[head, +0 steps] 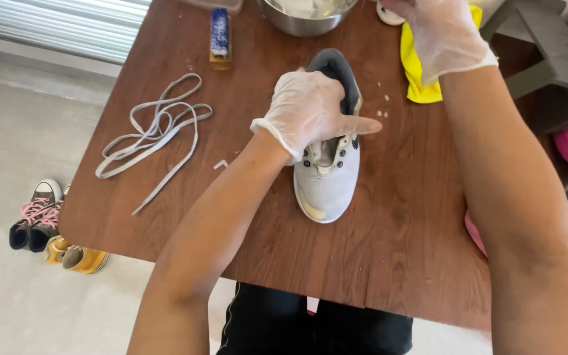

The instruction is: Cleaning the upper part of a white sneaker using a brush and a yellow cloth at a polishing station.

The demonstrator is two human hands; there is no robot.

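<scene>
At frame centre the unlaced white shoe (329, 174) is clasped by the left hand (307, 108), laces (156, 128) already removed; the right hand's (443, 33) grip cannot be told.

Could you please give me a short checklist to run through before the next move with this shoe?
1. Shoe steady on the table: ok, the left hand presses over its opening.
2. Lace out of the way: ok, the grey shoelace lies loose to the side, apart from the shoe.
3. Gloves on: ok, both hands wear thin clear gloves.
4. Right hand grip: cannot tell, it reaches past the top edge near the metal bowl.
5. Yellow cloth within reach: ok, under the right wrist.
6. Table surface clean: not ok, small white crumbs beside the shoe.
</scene>
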